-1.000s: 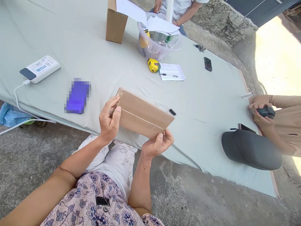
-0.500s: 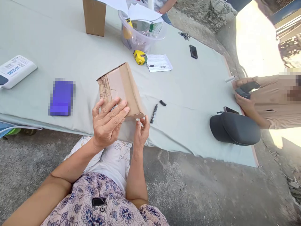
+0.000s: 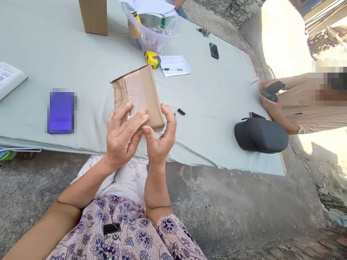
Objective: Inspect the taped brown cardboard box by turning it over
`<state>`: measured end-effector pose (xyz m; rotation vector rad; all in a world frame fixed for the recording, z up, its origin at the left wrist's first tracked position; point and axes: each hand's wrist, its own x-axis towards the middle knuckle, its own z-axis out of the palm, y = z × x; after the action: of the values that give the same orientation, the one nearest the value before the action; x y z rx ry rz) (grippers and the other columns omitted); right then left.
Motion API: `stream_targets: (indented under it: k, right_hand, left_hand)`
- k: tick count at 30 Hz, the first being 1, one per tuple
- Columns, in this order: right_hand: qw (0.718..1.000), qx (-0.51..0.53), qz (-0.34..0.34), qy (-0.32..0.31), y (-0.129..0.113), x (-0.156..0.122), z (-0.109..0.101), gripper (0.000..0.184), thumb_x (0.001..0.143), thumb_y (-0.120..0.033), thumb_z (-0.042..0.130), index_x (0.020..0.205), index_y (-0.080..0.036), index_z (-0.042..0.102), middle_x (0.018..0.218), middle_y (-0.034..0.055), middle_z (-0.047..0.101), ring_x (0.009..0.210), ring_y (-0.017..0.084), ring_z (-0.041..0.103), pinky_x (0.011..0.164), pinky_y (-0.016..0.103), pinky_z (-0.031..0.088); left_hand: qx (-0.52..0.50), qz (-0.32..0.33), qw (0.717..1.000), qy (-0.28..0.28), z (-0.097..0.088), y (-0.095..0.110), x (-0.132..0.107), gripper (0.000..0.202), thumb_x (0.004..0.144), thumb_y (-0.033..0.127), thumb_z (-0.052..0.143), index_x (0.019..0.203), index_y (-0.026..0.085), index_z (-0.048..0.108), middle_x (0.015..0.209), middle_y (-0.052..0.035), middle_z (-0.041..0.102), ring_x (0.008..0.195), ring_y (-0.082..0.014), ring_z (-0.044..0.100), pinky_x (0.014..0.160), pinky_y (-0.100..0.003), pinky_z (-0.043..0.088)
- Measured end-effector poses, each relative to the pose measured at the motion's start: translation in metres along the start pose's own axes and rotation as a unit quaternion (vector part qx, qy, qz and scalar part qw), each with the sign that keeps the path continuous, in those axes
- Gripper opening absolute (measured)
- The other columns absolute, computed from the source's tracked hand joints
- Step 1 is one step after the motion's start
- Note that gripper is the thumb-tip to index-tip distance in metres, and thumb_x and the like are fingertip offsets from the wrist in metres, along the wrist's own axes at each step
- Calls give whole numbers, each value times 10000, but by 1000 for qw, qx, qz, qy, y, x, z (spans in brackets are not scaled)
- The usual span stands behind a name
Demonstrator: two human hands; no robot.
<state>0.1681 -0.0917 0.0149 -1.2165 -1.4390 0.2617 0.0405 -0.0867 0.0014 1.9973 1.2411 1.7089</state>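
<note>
A small brown cardboard box (image 3: 141,90) with clear tape over its top sits at the table's near side, slightly turned. On its left near part lies my left hand (image 3: 121,135), fingers across the top and thumb at the near edge, holding it. My right hand (image 3: 162,139) grips the near right corner between thumb and fingers. Dark scribble-like lines run along the box's left end. A small printed label is partly covered by my left fingers. Just right of my right hand is a black marker cap (image 3: 181,112); the marker itself is almost wholly hidden behind that hand.
On the cloth-covered table (image 3: 211,94) are a yellow tape measure (image 3: 152,59), a paper with a pen (image 3: 176,65), a plastic tub (image 3: 150,41), a tall carton (image 3: 94,18), a blurred purple object (image 3: 61,112) and a black case (image 3: 261,135). Another person's hands (image 3: 271,103) hold a dark device at right.
My right hand has moved up from below the box's corner and now closes on it. My left hand stays on the box. The whole view has shifted slightly.
</note>
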Motion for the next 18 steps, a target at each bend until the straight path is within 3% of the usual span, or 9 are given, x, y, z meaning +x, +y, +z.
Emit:
stream_targets:
  k: [4, 7, 10, 13, 18]
  right_hand:
    - [1000, 4, 13, -5, 5, 3, 8, 503, 966, -562, 506, 1380, -276, 527, 1371, 86, 581, 1355, 252, 555, 1147, 542, 468]
    - [1000, 3, 18, -4, 8, 4, 8, 485, 986, -534, 474, 1394, -273, 507, 1385, 93, 560, 1362, 251, 548, 1137, 531, 478]
    - [1000, 9, 18, 2, 11, 4, 6, 474, 999, -516, 440, 1411, -285, 477, 1380, 90, 549, 1363, 253, 548, 1123, 532, 489]
    - [1000, 14, 12, 7, 13, 4, 6, 476, 999, -512, 424, 1422, -296, 457, 1374, 89, 541, 1366, 261, 542, 1116, 543, 492]
    - [1000, 16, 10, 10, 10, 1, 10, 490, 993, -522, 418, 1419, -282, 457, 1376, 98, 538, 1376, 270, 532, 1122, 563, 485]
  left_hand:
    - [-53, 2, 999, -10, 0, -4, -4, 550, 966, 355, 612, 1489, 350, 442, 1391, -52, 669, 1429, -266, 526, 1227, -526, 398]
    - [-108, -11, 994, 2, 2, -10, -7, 593, 990, 373, 569, 1537, 376, 339, 1569, -41, 506, 1511, -257, 420, 1273, -498, 352]
    - [-151, -58, 987, 9, 6, -12, -10, 656, 982, 442, 561, 1567, 391, 268, 1690, -26, 305, 1594, -277, 234, 1321, -511, 246]
    - [-188, -132, 973, -18, 9, -9, -11, 770, 964, 551, 534, 1599, 429, 117, 1737, -10, 144, 1614, -272, 142, 1309, -497, 268]
    - [-212, -174, 961, -19, 8, 1, -11, 781, 984, 570, 467, 1607, 438, 15, 1747, 11, 71, 1621, -234, 89, 1312, -441, 251]
